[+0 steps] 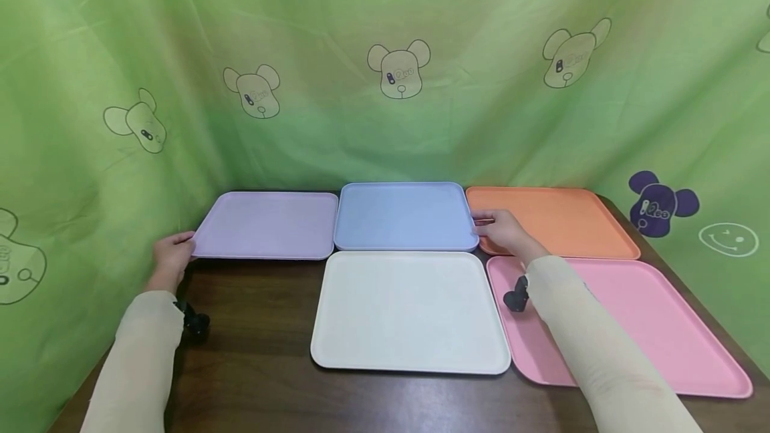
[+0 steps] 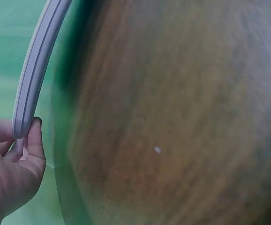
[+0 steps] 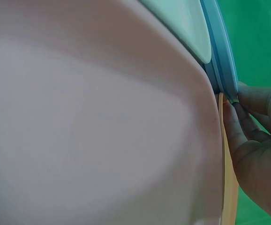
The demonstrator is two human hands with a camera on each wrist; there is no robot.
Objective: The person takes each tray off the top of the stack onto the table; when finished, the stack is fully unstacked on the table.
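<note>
At the back left lies a lavender tray (image 1: 267, 224), and my left hand (image 1: 170, 256) pinches its near left corner. In the left wrist view that hand's thumb and fingers stand on either side of the lavender tray's rim (image 2: 34, 70), which shows a layered edge. My right hand (image 1: 508, 232) holds the right edge of a light blue tray (image 1: 402, 216) at the back middle. The right wrist view has the thumb and fingers about the blue tray's corner (image 3: 223, 51), close beside the orange tray (image 3: 228, 187).
In front of the blue tray lies a white tray (image 1: 409, 313). A pink tray (image 1: 637, 326) sits under my right forearm, with the orange tray (image 1: 553, 219) behind it. Everything stands on a dark wooden table (image 1: 252, 353), closed in by a green patterned curtain (image 1: 325, 132).
</note>
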